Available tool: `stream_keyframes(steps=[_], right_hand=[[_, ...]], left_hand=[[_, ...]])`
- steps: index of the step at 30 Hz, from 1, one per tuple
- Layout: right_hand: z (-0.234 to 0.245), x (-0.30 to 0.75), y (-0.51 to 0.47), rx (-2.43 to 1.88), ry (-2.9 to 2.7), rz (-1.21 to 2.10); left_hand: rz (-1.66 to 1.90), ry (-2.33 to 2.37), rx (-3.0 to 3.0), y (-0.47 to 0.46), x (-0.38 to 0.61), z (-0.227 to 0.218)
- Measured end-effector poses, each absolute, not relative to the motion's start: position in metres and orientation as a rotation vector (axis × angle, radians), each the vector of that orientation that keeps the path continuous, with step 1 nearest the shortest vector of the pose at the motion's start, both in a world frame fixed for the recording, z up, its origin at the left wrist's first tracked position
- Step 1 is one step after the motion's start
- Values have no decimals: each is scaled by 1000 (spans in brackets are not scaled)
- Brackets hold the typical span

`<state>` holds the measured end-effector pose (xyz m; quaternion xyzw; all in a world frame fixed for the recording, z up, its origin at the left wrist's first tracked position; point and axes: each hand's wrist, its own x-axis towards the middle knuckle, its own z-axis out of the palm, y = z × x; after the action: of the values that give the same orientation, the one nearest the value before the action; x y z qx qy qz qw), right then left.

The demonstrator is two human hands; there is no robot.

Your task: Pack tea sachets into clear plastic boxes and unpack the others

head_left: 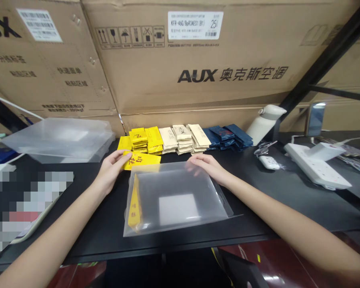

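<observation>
My left hand (111,170) pinches the left end of a yellow sachet (144,161) with dark printed characters. The sachet's right part lies at the upper edge of a clear frosted plastic bag (180,188), partly seen through the film. At that bag's upper right edge is my right hand (205,166), thumb above and fingers behind the film, gripping it. Inside the bag, along its left side, a second yellow sachet (134,208) stands tilted. A pale rectangle (178,209) shows on the lower middle of the bag.
Behind are piles of yellow sachets (154,138), cream sachets (183,138) and blue sachets (228,137). Stacked plastic bags (63,140) lie left. A white bottle (265,122), wrapped white item (269,162) and power strip (318,166) stand right. Large cardboard boxes (144,76) close off the back.
</observation>
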<state>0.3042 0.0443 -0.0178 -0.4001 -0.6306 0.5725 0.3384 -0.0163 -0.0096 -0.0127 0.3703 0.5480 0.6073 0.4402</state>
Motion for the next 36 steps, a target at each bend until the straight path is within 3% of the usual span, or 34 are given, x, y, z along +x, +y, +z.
stream_keyframes(steps=[36], right_hand=[[-14, 305, 43, -1037, -1744, 1458]], left_hand=[[1504, 1450, 951, -12, -14, -6]])
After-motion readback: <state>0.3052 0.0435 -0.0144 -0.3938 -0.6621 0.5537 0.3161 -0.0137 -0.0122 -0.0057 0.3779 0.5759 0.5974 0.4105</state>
